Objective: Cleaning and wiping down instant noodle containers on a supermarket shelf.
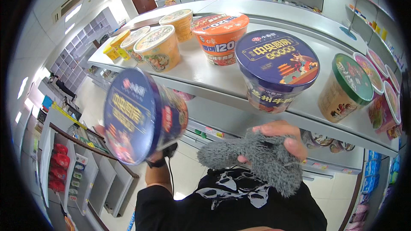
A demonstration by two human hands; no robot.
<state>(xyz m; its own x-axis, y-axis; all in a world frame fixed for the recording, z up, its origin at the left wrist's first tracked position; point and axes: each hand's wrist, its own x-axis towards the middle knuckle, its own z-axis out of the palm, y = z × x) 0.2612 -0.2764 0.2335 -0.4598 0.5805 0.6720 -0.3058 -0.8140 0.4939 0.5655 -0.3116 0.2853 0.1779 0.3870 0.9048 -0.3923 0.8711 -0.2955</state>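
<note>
My left hand (155, 156) grips a blue-lidded instant noodle bucket (141, 115), tilted on its side above the floor at the left of the shelf; the bucket covers most of the hand. In my right hand (290, 139) is a grey fluffy cloth (257, 157), bunched and hanging in front of my black shirt. A second blue-lidded noodle bucket (277, 61) stands on the white top shelf (205, 73) near its front edge. Left of it is an orange noodle bucket (221, 38), and to its right a green-lidded noodle cup (348, 86).
Yellow noodle tubs (160, 48) stand at the shelf's left end, pink-rimmed cups (390, 99) at its right end. More cups sit on the shelf below. Low racks (93, 176) with red packs are at lower left. People are partly visible behind the far counter.
</note>
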